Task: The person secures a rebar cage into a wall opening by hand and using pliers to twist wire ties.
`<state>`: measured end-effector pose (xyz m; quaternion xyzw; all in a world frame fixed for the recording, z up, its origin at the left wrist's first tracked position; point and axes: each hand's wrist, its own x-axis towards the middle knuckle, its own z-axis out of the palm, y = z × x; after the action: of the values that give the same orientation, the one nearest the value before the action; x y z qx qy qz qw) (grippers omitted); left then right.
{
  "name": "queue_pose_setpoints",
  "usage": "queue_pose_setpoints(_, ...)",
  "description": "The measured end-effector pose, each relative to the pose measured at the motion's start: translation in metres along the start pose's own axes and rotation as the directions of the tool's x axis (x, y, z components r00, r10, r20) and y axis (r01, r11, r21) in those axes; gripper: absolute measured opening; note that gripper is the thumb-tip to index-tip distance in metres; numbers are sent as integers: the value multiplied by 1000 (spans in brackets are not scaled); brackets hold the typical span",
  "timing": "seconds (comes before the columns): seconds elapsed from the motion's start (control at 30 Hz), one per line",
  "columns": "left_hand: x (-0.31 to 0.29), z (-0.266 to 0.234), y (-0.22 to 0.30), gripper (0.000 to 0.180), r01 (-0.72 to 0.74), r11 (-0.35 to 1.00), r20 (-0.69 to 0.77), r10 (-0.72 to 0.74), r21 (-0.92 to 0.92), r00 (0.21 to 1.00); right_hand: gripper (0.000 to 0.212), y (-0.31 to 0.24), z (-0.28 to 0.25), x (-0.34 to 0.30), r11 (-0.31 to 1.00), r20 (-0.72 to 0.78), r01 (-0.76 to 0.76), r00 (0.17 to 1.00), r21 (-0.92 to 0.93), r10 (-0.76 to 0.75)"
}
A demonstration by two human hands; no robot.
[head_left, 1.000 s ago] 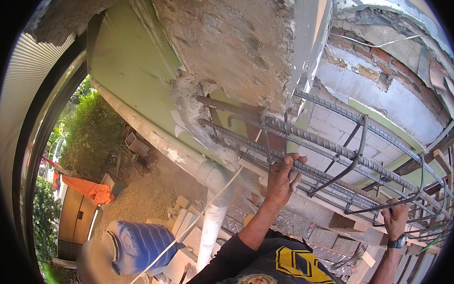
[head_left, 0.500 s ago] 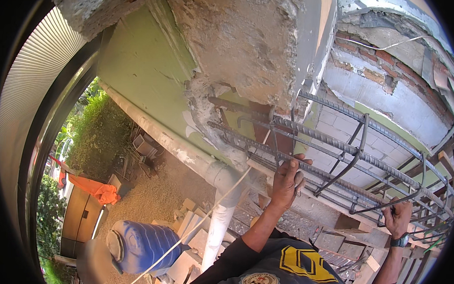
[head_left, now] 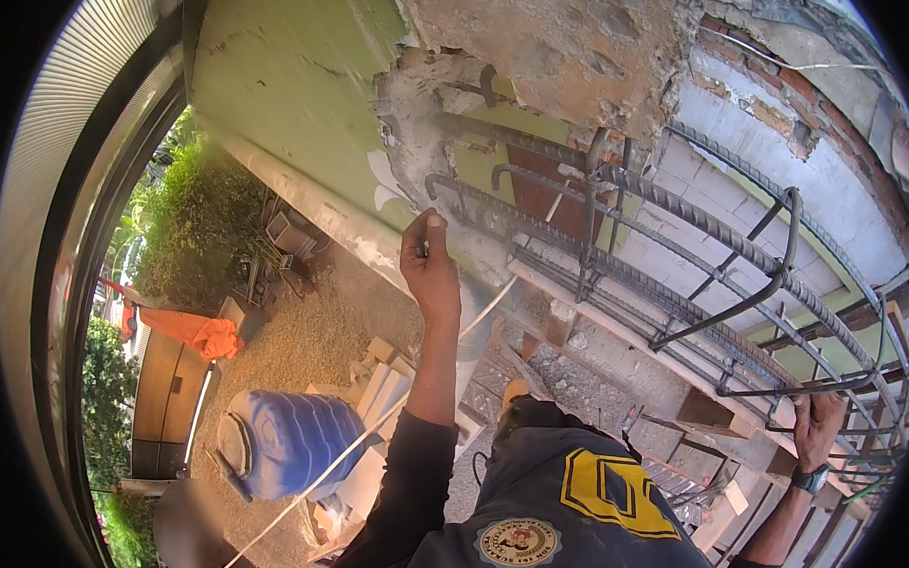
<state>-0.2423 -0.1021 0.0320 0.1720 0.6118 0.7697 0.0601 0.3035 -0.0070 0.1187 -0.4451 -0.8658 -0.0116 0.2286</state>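
Observation:
A rebar cage (head_left: 697, 207) of ribbed steel bars tied with bent stirrups runs from the broken wall opening to the right edge. My right hand (head_left: 818, 425), with a watch at the wrist, is closed round a lower bar of the cage near its right end. My left hand (head_left: 430, 268) is raised with curled fingers, apart from the bars, just left of a hooked bar end (head_left: 436, 183). Whatever its fingers may pinch is too small to make out. Behind the bar ends lies the rough chipped concrete (head_left: 410, 112) of the green wall.
A thin pale cord (head_left: 369, 446) slants up to the cage. Below stand a blue plastic barrel (head_left: 294, 444), a sand heap (head_left: 282, 363) and stacked boards. A white pipe (head_left: 346, 235) runs along the green wall (head_left: 291, 88). Another person (head_left: 191, 525) is at the lower left.
My left hand has let go of the cage bars and moved left toward the wall. The right hand keeps its hold on the cage. The view has shifted slightly.

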Motion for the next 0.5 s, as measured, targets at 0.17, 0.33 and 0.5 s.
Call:
queue_pose_setpoints(0.17,18,19,10,46,210,975,121,-201,-67,972,44,-2,-4,-4,997,43,-74,996,-15,74)
queue_pose_setpoints(0.33,32,30,2,55,480,828,215,-433,-288,876,48,-3,2,-9,994,-18,-112,994,-11,112)
queue_pose_setpoints(0.5,37,30,7,63,518,793,423,-370,-319,827,41,7,0,-15,994,20,-105,994,-37,106)
